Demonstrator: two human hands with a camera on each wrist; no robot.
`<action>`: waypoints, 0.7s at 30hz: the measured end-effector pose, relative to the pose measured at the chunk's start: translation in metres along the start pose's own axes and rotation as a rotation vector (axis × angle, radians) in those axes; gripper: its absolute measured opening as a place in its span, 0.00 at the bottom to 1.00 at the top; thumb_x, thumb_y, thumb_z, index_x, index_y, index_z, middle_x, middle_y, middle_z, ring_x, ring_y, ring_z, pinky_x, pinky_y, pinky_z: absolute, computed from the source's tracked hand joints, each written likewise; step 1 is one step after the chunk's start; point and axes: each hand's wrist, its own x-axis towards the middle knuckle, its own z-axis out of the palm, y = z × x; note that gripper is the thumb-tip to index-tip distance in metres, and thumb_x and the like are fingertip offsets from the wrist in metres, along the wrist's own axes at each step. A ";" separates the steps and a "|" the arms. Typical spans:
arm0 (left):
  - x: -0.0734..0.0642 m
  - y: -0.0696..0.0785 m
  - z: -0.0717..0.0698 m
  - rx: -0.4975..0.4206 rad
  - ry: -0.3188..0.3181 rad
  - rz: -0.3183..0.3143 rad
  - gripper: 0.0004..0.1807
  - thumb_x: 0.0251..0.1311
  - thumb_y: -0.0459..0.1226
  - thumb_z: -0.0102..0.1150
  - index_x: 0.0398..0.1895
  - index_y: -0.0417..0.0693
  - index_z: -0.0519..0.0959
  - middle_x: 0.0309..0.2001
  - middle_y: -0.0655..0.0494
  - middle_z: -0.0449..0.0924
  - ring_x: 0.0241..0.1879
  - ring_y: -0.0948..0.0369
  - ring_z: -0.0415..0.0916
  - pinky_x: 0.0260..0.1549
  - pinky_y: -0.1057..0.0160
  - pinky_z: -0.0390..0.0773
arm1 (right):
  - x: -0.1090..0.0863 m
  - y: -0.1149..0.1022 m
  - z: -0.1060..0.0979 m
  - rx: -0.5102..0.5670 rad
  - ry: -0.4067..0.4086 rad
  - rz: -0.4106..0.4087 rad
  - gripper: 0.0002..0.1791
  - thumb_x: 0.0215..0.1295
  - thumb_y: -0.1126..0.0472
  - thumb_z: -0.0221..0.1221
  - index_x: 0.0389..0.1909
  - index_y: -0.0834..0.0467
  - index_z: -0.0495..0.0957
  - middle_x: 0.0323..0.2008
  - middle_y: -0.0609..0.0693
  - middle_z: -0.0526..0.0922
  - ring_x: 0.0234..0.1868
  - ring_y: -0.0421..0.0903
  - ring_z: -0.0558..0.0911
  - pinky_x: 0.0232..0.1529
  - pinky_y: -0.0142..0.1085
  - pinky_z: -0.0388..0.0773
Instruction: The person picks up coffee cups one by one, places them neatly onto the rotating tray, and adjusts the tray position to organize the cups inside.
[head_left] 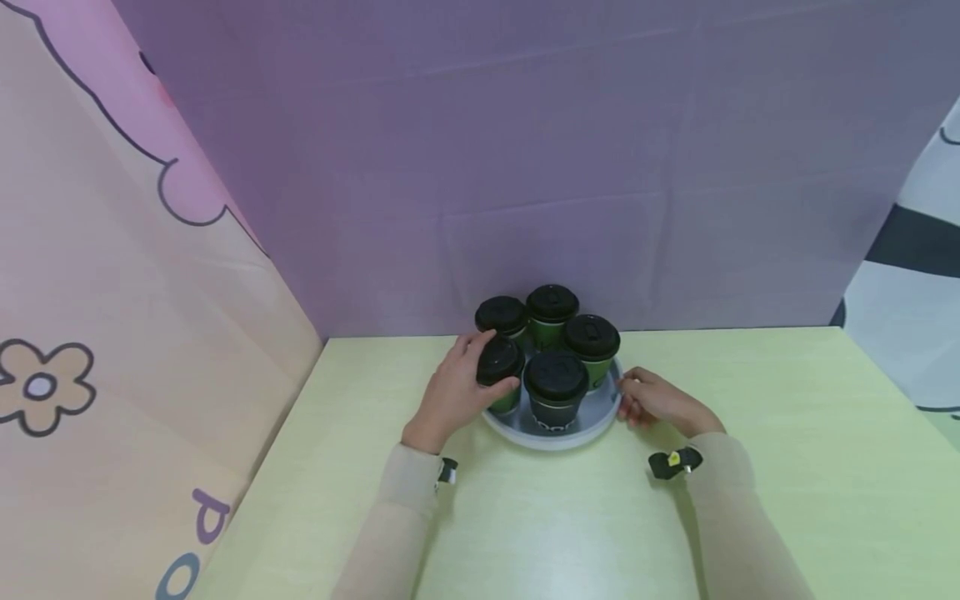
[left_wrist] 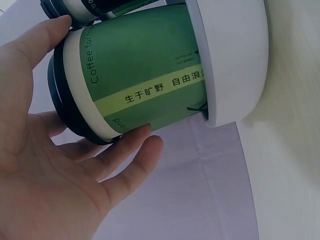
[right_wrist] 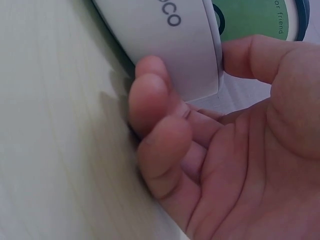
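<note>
Several lidded paper coffee cups stand on a round white tray (head_left: 517, 437) near the back of the table. My left hand (head_left: 459, 390) holds the front-left coffee cup (left_wrist: 150, 75) by its black lid (left_wrist: 67, 95), thumb on one side and fingers on the other. This cup is green with a pale yellow-green band of writing, and its base is hidden behind the tray's wall. At the tray's right edge, my right hand (head_left: 660, 398) pinches the wall, thumb inside and fingers curled against the outside (right_wrist: 175, 45). A darker cup (head_left: 556, 390) stands at the front.
Behind the tray, a purple cloth wall (head_left: 525, 167) rises from the back edge of the pale table (head_left: 540, 525). Other cups, such as the right one (head_left: 592, 343), stand close around the held one. A printed curtain (head_left: 112, 292) borders the left side.
</note>
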 end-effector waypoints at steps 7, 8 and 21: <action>-0.003 -0.001 -0.004 -0.016 0.004 -0.011 0.47 0.61 0.62 0.66 0.79 0.58 0.61 0.75 0.45 0.64 0.71 0.45 0.68 0.63 0.41 0.75 | 0.000 0.002 0.001 -0.006 0.009 -0.005 0.20 0.79 0.57 0.42 0.58 0.69 0.64 0.31 0.51 0.82 0.27 0.42 0.80 0.28 0.34 0.77; -0.004 0.000 -0.005 -0.022 0.010 -0.014 0.47 0.61 0.62 0.65 0.79 0.58 0.61 0.75 0.45 0.64 0.71 0.45 0.68 0.64 0.40 0.75 | 0.000 0.003 0.001 -0.005 0.010 -0.006 0.20 0.79 0.56 0.43 0.58 0.69 0.64 0.31 0.51 0.82 0.27 0.42 0.80 0.28 0.34 0.77; -0.003 -0.018 -0.019 -0.048 0.187 0.010 0.32 0.72 0.56 0.55 0.73 0.52 0.70 0.72 0.50 0.71 0.73 0.49 0.66 0.70 0.44 0.69 | -0.010 -0.001 -0.016 -0.109 0.184 -0.128 0.25 0.83 0.51 0.44 0.64 0.68 0.64 0.33 0.54 0.80 0.29 0.44 0.78 0.33 0.37 0.79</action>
